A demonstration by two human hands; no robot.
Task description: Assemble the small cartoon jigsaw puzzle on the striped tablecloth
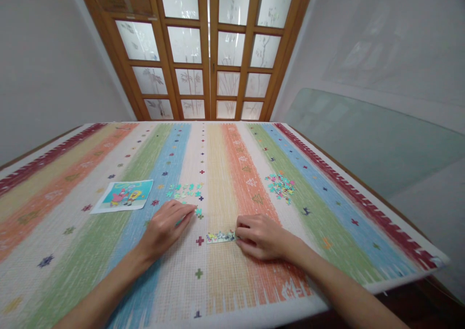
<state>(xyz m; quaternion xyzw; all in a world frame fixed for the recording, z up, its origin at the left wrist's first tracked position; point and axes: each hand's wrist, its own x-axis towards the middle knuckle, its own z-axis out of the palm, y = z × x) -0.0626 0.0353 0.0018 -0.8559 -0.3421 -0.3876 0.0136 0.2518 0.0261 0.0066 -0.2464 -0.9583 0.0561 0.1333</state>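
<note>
My left hand is closed with its fingers drawn to a pinch, and a small turquoise puzzle piece shows right at the fingertips. Beyond it, several turquoise and green puzzle pieces lie spread out on the cloth. A narrow strip of joined puzzle pieces lies flat in front of me, with yellow, green and dark markings. The curled fingers of my right hand grip the strip's right end and hide it.
A picture sheet with two cartoon figures lies on the left. Toward the right sits a heap of mixed-colour puzzle pieces. A striped cloth covers the table. Wood-framed glass doors stand beyond the far edge; walls flank both sides.
</note>
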